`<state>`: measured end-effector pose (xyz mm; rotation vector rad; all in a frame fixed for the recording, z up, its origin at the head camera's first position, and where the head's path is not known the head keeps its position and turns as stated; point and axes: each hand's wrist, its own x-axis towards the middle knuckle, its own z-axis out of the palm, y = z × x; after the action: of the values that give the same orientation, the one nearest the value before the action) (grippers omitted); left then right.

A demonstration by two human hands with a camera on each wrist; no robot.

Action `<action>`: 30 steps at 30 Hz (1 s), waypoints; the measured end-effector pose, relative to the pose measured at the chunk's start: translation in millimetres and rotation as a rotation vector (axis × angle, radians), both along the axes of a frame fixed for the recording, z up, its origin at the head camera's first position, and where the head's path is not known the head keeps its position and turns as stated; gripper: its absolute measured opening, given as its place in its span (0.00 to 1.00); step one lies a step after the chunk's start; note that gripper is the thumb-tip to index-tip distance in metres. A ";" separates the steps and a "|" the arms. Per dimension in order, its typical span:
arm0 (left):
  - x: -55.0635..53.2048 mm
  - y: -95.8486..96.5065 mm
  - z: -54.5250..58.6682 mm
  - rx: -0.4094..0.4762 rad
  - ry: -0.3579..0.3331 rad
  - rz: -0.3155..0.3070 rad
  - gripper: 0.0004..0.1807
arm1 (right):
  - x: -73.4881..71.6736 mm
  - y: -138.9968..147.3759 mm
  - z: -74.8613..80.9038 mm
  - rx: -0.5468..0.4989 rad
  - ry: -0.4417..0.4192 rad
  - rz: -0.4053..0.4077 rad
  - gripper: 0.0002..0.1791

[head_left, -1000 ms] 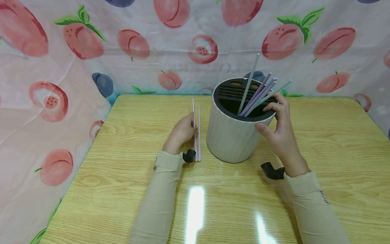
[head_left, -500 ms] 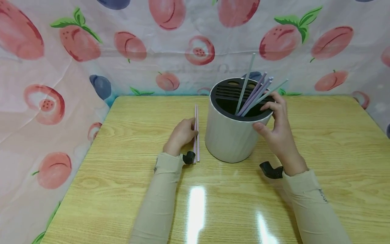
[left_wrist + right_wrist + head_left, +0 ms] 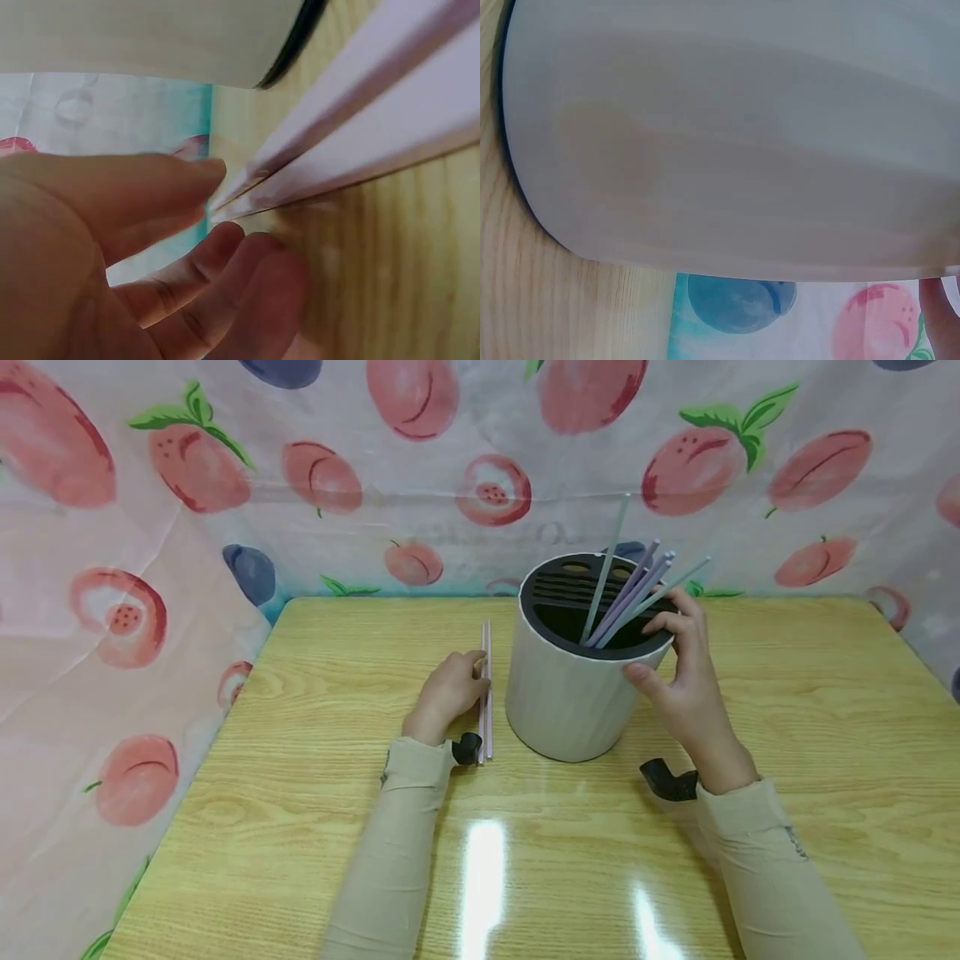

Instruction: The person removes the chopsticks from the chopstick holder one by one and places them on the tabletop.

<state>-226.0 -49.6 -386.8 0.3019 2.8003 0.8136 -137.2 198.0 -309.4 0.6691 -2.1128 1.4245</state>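
Two pink chopsticks [image 3: 489, 718] lie side by side on the table, left of a round white utensil holder [image 3: 570, 706] with a black slotted top. My left hand [image 3: 450, 689] is beside them, its fingertips right at their left side. In the left wrist view, the thumb [image 3: 199, 176] and fingers [image 3: 259, 289] stand apart, the chopsticks running past the gap. My right hand [image 3: 686, 681] grips the holder's right rim, thumb outside and fingers over the edge. Several purple and pale green chopsticks [image 3: 630, 602] lean out of the holder's large opening.
The wooden table [image 3: 262, 827] has a glossy top with bright reflections. A fruit-print cloth [image 3: 420, 460] hangs behind it and along the left side. Black wrist pieces [image 3: 670, 781] jut inward from the sleeves.
Over the second, the pink chopsticks have drawn closer together, and one has slid toward the near edge. In the last half second little has changed. My right hand stays on the holder.
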 end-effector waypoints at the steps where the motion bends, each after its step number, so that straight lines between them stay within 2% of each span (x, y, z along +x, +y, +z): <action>1: 0.4 -0.3 1.2 -0.002 0.004 0.002 0.24 | 0.1 -0.1 -0.1 -0.003 0.000 -0.001 0.37; 5: 2.5 -0.4 8.9 0.014 0.037 0.011 0.22 | 0.5 0.0 -0.9 -0.011 0.000 -0.001 0.37; 8: 4.1 0.4 17.7 0.030 0.097 0.017 0.21 | 0.6 -0.2 -1.2 -0.010 -0.004 -0.006 0.37; 13: 9.0 2.9 37.3 0.110 0.244 -0.008 0.19 | 0.0 -1.3 -0.2 -0.006 -0.005 -0.007 0.36; 19: 18.3 8.8 60.9 0.291 0.431 -0.042 0.16 | 0.1 -2.7 0.5 -0.006 0.000 -0.004 0.36; 25: 29.1 12.5 77.3 0.448 0.648 -0.092 0.16 | 0.0 -3.5 0.4 -0.009 -0.002 -0.003 0.36; 28: 34.9 15.3 83.5 0.479 0.723 -0.127 0.16 | 0.3 -3.3 0.1 -0.008 0.001 -0.003 0.37; 30: 38.4 17.0 86.3 0.484 0.744 -0.145 0.16 | 0.6 -3.2 -0.2 -0.009 0.001 -0.003 0.37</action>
<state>-187.6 -32.5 -300.5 1.0658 3.0985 1.6096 -136.5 194.8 -309.6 0.6625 -2.1042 1.4311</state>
